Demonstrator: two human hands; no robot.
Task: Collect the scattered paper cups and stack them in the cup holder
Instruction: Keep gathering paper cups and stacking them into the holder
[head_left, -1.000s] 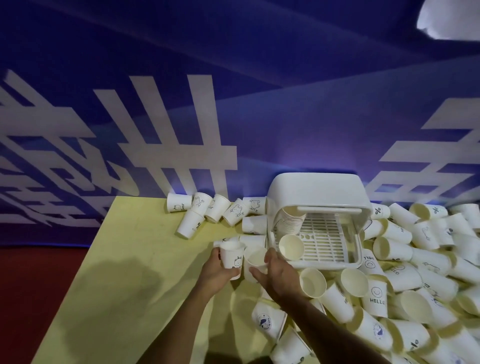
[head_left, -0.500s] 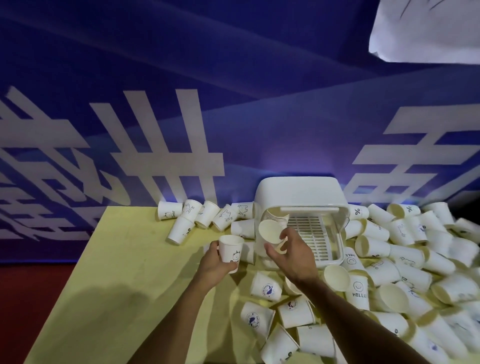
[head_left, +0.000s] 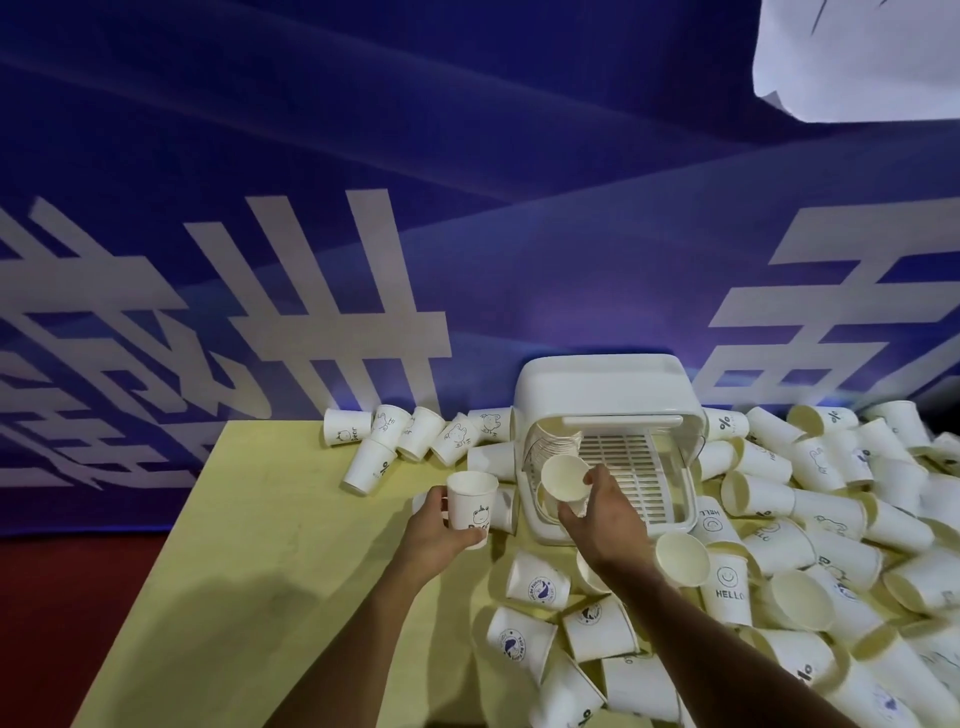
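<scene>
A white cup holder (head_left: 605, 387) with a slatted tray stands at the back of the yellow table (head_left: 249, 571). A stack of cups (head_left: 553, 441) lies on its side in the holder's left part. My right hand (head_left: 605, 522) grips a white paper cup (head_left: 565, 478) tilted with its mouth towards me, at the front end of that stack. My left hand (head_left: 436, 535) holds an upright cup with a cartoon print (head_left: 470, 506) just left of the holder. Several loose cups (head_left: 810, 525) lie scattered to the right and in front.
A row of tipped cups (head_left: 410, 436) lies at the table's back edge, left of the holder. A blue banner with white characters (head_left: 311, 286) hangs behind the table. Red floor (head_left: 62, 597) shows past the table's left edge. A white sheet (head_left: 857, 57) hangs at the top right.
My right hand lifted a cup from the table beside the left hand and brought it up to the stack in the holder. The left hand kept its cup nearly still.
</scene>
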